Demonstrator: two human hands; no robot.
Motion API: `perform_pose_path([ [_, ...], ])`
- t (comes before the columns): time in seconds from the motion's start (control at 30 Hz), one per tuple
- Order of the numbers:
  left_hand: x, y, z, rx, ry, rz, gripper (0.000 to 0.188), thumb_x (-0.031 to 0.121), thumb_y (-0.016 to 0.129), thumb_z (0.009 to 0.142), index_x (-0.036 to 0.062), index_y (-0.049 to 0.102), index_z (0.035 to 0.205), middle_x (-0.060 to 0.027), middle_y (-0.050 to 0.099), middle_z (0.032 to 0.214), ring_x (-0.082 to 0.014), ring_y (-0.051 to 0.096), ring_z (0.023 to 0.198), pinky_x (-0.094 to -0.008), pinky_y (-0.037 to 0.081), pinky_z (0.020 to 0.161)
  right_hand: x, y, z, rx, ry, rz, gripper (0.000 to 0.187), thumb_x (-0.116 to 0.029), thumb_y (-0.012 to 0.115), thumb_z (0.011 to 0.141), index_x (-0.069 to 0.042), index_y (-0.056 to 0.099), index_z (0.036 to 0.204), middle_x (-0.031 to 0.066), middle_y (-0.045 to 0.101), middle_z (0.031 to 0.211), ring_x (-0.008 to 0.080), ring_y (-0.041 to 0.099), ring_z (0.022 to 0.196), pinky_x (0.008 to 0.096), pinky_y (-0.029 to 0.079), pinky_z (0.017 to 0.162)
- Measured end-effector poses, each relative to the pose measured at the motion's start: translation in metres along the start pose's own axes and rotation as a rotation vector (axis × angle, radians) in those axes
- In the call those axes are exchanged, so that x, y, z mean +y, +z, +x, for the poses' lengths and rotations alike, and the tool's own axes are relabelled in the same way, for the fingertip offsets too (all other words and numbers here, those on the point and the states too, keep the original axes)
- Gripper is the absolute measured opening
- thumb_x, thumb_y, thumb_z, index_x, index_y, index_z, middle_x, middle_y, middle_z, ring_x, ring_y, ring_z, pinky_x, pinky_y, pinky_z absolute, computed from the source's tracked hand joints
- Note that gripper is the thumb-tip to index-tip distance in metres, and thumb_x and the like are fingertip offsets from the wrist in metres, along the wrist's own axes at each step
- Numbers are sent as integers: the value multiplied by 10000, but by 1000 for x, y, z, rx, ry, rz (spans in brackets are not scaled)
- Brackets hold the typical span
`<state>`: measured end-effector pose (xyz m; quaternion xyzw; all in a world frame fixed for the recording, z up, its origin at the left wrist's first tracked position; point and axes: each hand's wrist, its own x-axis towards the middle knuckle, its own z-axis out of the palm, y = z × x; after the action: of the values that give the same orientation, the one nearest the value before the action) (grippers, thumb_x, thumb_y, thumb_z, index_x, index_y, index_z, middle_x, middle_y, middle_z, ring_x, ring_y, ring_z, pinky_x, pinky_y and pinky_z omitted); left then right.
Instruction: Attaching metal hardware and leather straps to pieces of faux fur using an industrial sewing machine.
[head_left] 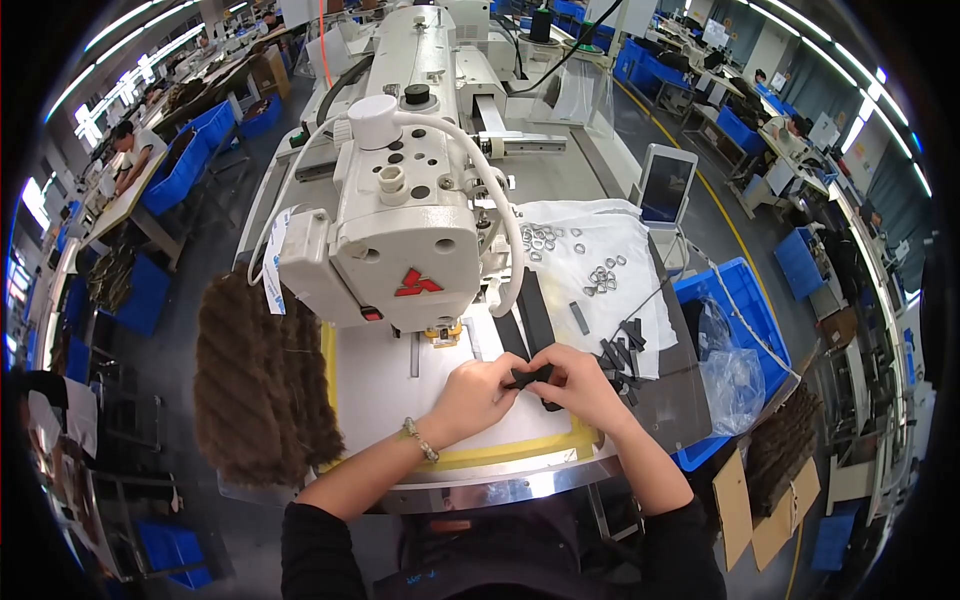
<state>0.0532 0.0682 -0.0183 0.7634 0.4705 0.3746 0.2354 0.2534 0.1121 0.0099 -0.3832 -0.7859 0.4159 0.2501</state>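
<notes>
Both hands meet over the front of the white work plate (380, 400), pinching a short black strap (532, 377) between them. My left hand (474, 393) grips its left end and my right hand (582, 384) its right end; the fingers hide part of it. Just beyond the hands lie long black straps (536, 310). The head of a white industrial sewing machine (400, 235) stands ahead and to the left, its needle area (440, 335) above the plate. Right of the straps, a white cloth (600, 225) carries metal rings (604, 278) and several short black strap pieces (622, 352).
Brown fur (255, 385) hangs over the table's left side. Yellow tape (480, 457) borders the plate. At right are a screen (665, 185), a blue bin (745, 300) with clear plastic, and cardboard pieces (770, 520) beside more fur. Other people work at tables farther off.
</notes>
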Motion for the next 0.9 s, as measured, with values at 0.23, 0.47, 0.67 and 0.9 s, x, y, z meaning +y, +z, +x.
perform_pose_path([
  [0.23, -6, -4, 2, -20, -77, -119, 263, 51, 676, 780, 99, 579, 1019, -76, 706, 779, -257, 684, 720, -366, 495, 684, 15, 15, 5, -47, 181, 310, 117, -41, 723, 840, 13, 662, 924, 32, 663, 737, 69, 613, 642, 215, 470, 571],
  [0.47, -17, -13, 4, -154, -327, -607, 188, 80, 695, 869, -28, 643, 1014, -87, 724, 863, -130, 687, 818, -259, 521, 766, 27, 12, 8, -139, 244, 495, 61, 27, 664, 879, 43, 647, 936, 77, 694, 828, 108, 673, 758, 219, 530, 671],
  [0.67, -22, -21, 9, -206, -451, -795, 175, 61, 694, 884, -35, 652, 1023, -75, 718, 883, -92, 666, 827, -231, 511, 769, 30, 13, 7, -119, 205, 522, 105, -34, 700, 868, 25, 662, 947, 60, 707, 779, 76, 655, 699, 198, 488, 617],
  [0.9, -27, -23, 10, -256, -467, -842, 192, 43, 714, 860, -32, 651, 1025, -76, 723, 865, -84, 668, 823, -222, 499, 778, 28, 12, 7, -115, 192, 496, 101, -36, 716, 854, 14, 673, 930, 38, 695, 765, 62, 638, 683, 191, 457, 591],
])
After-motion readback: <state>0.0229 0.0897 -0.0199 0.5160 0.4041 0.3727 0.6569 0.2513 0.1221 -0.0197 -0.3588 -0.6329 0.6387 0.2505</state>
